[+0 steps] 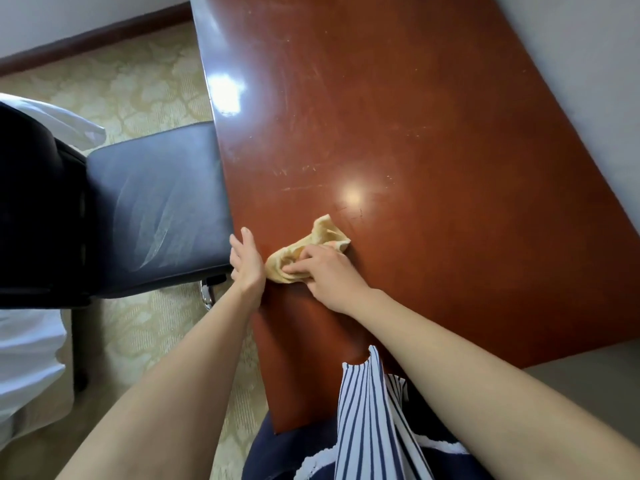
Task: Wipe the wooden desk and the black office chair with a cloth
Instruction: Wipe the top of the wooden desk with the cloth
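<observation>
At the desk [415,133] edge, right hand [327,270] grips the cloth [323,233]; left hand [246,261] lies flat beside it.

Right hand [327,268] presses crumpled cloth [311,252] on wooden desk [415,133]; left hand [246,259] flat at desk edge beside black chair [149,209].

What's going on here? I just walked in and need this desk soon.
A person is wiping the desk. The right hand holds a bunched yellow cloth against the wood near its edge; the left hand rests open on that edge beside it. The black chair sits by the desk, no hand on it.
</observation>
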Motion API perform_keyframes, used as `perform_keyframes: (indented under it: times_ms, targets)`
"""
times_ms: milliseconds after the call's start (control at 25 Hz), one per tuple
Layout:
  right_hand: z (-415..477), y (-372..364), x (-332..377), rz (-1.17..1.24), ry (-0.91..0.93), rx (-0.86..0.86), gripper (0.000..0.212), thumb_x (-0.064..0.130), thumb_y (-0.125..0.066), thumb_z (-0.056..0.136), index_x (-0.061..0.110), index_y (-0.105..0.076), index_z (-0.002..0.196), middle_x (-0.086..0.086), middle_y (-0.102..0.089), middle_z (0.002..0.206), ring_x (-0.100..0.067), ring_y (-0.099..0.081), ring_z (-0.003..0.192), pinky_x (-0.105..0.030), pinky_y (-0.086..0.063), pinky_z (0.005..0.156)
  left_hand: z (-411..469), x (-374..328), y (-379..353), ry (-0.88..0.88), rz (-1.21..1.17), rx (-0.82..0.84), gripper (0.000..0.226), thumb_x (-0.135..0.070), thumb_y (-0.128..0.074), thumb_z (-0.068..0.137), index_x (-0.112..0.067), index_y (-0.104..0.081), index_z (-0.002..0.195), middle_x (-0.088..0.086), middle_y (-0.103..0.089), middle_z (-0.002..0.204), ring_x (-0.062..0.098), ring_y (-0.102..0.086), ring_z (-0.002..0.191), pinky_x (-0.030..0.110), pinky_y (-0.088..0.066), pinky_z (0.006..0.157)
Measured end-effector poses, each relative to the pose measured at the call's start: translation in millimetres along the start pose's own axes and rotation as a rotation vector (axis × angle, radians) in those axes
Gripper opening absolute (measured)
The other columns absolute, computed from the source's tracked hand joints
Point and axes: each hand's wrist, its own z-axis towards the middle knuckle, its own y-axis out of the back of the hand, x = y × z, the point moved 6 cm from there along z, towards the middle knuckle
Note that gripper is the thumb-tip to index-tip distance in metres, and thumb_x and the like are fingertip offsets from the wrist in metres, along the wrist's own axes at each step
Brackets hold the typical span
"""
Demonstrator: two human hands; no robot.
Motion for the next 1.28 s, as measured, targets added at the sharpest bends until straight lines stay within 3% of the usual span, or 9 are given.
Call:
perform_keyframes:
  times_ms: [160,320,480,600,800,1000,1280]
  targets:
    - [8.0,-4.0,7.7,-0.030,0.044,-0.057,0.040,0.002,-0.056,0.084,0.021,-0.065,0.118,-0.002,-0.056,0.103,-0.023,-0.049,0.104,-0.034,-0.041,0.087,1.8,4.4,2.5,-0.046,-0.039,0.055,0.060,-0.055,-0.017,0.099,-0.029,-0.006,0.151,-0.002,-0.006,0.160,0.025,-0.006,0.146,0.048,-0.006,0.117]
    - [-9.5,25.8,-20.4,-0.110,0.026,-0.298,0.033,0.001,-0.061,0.081,0.016,-0.070,0.109,-0.006,-0.065,0.098,-0.031,-0.055,0.092,-0.040,-0.042,0.088,7.6,8.0,2.9,-0.050,-0.058,0.038,0.057,-0.052,-0.019,0.100,-0.030,-0.006,0.151,-0.001,-0.008,0.159,0.026,-0.008,0.145,0.047,-0.005,0.117]
    - [-24.8,85.9,-85.7,-0.218,-0.202,-0.501,0.037,-0.001,-0.060,0.079,0.016,-0.069,0.110,-0.008,-0.066,0.102,-0.034,-0.054,0.096,-0.037,-0.038,0.088,8.8,11.0,0.8,-0.040,-0.018,0.028,0.059,-0.052,-0.022,0.099,-0.030,-0.002,0.151,0.000,-0.007,0.159,0.028,-0.008,0.145,0.048,-0.005,0.117]
    - [-28.3,140.6,-141.6,-0.275,-0.423,-0.573,0.038,0.002,-0.055,0.083,0.015,-0.064,0.118,-0.014,-0.061,0.115,-0.035,-0.047,0.112,-0.035,-0.032,0.100,8.2,9.6,-0.5,-0.046,0.011,0.020,0.062,-0.052,-0.023,0.099,-0.030,0.000,0.151,0.001,-0.005,0.159,0.028,-0.008,0.145,0.046,-0.004,0.116]
    - [-16.9,176.2,-171.2,-0.274,-0.740,-0.608,0.037,0.003,-0.052,0.089,0.018,-0.056,0.122,-0.007,-0.048,0.134,-0.031,-0.043,0.123,-0.036,-0.034,0.101,6.6,7.1,-1.7,-0.028,0.044,0.006,0.066,-0.058,-0.025,0.096,-0.031,-0.001,0.151,-0.004,-0.004,0.159,0.027,-0.009,0.145,0.045,-0.004,0.114]
    - [29.8,127.7,-108.6,-0.277,-0.562,-0.434,0.035,0.009,-0.045,0.091,0.017,-0.054,0.124,-0.013,-0.046,0.130,-0.034,-0.047,0.116,-0.038,-0.040,0.092,7.0,7.4,-2.2,0.009,0.002,-0.005,0.065,-0.063,-0.021,0.094,-0.034,-0.006,0.151,-0.010,-0.006,0.159,0.022,-0.007,0.145,0.045,-0.003,0.114]
    - [58.6,14.2,14.4,-0.235,-0.178,-0.126,0.041,0.007,-0.042,0.089,0.021,-0.051,0.127,-0.007,-0.051,0.119,-0.029,-0.041,0.117,-0.039,-0.036,0.095,3.9,2.8,-1.9,0.029,0.048,-0.018,0.064,-0.061,-0.021,0.095,-0.033,-0.005,0.151,-0.005,-0.008,0.159,0.026,-0.011,0.143,0.044,-0.005,0.113]
